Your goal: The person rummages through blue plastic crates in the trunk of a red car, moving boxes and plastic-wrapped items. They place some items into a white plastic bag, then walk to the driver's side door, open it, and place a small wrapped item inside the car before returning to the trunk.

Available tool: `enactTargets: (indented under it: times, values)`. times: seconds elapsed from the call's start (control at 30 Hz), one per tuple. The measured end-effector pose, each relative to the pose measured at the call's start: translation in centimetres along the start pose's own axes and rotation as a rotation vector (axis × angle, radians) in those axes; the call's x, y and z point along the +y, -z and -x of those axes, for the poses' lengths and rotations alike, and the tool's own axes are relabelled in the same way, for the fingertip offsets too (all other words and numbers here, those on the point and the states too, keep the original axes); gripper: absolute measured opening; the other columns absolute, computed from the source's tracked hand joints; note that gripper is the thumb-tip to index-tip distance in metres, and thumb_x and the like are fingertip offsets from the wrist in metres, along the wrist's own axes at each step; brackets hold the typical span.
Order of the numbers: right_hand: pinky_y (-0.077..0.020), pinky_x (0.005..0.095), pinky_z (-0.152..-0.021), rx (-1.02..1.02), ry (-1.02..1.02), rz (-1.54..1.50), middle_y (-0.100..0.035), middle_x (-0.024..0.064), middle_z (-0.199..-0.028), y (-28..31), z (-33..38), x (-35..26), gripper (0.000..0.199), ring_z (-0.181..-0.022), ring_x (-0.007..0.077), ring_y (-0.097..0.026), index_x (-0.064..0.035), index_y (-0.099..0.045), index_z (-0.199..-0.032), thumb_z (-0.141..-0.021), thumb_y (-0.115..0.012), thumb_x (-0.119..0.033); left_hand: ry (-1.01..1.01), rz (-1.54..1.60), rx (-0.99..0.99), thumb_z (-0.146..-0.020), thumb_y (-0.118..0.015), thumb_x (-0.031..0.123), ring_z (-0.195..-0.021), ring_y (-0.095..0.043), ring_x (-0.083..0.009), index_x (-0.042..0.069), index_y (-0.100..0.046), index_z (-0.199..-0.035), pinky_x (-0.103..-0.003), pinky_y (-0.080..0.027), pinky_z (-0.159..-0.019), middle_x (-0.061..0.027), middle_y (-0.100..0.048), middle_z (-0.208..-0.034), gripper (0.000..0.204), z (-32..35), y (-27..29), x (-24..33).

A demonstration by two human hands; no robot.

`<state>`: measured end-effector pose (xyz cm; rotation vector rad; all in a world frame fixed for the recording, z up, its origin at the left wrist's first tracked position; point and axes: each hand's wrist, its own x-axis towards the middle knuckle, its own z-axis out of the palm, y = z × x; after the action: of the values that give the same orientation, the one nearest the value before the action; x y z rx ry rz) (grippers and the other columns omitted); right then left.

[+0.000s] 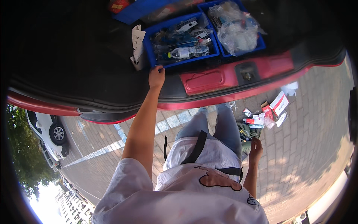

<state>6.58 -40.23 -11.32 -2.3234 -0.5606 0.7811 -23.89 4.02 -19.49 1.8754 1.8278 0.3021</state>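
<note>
My left hand [157, 76] reaches into the car's open trunk. Its fingers are closed at the near left corner of a blue plastic crate [185, 62]. Inside that crate lie a clear plastic bottle with a yellow cap [189, 52] and several small items in clear wrapping. My right hand [256, 149] hangs low beside my right leg with its fingers curled; what they hold, if anything, is hidden. Just beyond it, a dark bag [244, 137] rests on the paving.
To the right, a second blue crate [262, 44] holds crumpled clear plastic bags [238, 31]. A torn piece of cardboard [137, 44] leans left of the first crate. Several red and white boxes [279, 103] lie on the ground behind the red bumper [209, 100]. A white car [46, 128] is parked at left.
</note>
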Motion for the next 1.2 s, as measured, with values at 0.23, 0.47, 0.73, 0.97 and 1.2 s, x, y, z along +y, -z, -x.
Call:
enactTargets:
  times: [0.23, 0.47, 0.73, 0.97, 1.2]
  values:
    - [-0.0461, 0.0284, -0.076, -0.21, 0.075, -0.147, -0.06, 0.0086, -0.09, -4.5, -14.2, -8.5, 0.019, -0.083, 0.0169, -0.059, -0.0003, -0.057, -0.099, -0.082, -0.051, 0.001, 0.202, -0.325, -0.091, -0.081, -0.055, 0.033, -0.099, -0.054, -0.036, 0.004, -0.059, -0.104, -0.042, -0.045, -0.082, -0.0203, -0.054, -0.11, 0.037, -12.3, -0.9, -3.7]
    - [-0.0417, 0.0319, -0.089, -0.504, 0.22, -0.2, -0.056, 0.0157, -0.111, -21.5, -32.5, -18.1, 0.03, -0.106, 0.0234, -0.053, 0.0005, -0.052, -0.113, -0.084, -0.052, -0.008, 0.468, -0.474, -0.249, -0.085, -0.044, 0.046, -0.106, -0.05, -0.0361, 0.004, -0.051, -0.112, -0.048, -0.038, -0.089, -0.0182, -0.053, -0.115, 0.051, -21.9, -6.0, -12.0]
    - [-0.0361, 0.0396, -0.094, -0.19, 0.282, 0.339, -0.048, 0.0239, -0.116, -36.7, -40.4, -17.2, 0.051, -0.11, 0.038, -0.044, 0.0037, -0.042, -0.121, -0.081, -0.058, -0.023, 0.466, -0.187, -0.213, -0.082, -0.052, 0.044, -0.099, -0.054, -0.0363, 0.004, -0.051, -0.109, -0.044, -0.042, -0.084, -0.0199, -0.057, -0.107, 0.048, -31.3, -12.6, -15.9]
    - [-0.0348, 0.042, -0.093, 0.0, 0.257, 0.37, -0.05, 0.0257, -0.113, -39.9, -41.8, -15.7, 0.054, -0.106, 0.0394, -0.046, 0.0059, -0.042, -0.12, -0.078, -0.06, -0.022, 0.308, 0.154, -0.187, -0.078, -0.06, 0.02, -0.091, -0.058, -0.0331, 0.0, -0.052, -0.109, -0.039, -0.044, -0.078, -0.0185, -0.06, -0.099, 0.038, -30.1, -13.6, -18.9]
    - [-0.041, 0.0455, -0.084, -0.237, -0.135, 0.601, -0.052, 0.0179, -0.117, -38.7, -45.2, -20.1, 0.05, -0.104, 0.0378, -0.05, -0.0066, -0.047, -0.121, -0.08, -0.054, -0.036, 0.371, 0.259, -0.187, -0.075, -0.062, 0.015, -0.086, -0.058, -0.0284, -0.001, -0.053, -0.106, -0.038, -0.044, -0.077, -0.0153, -0.06, -0.097, 0.036, -30.2, -13.5, -19.6]
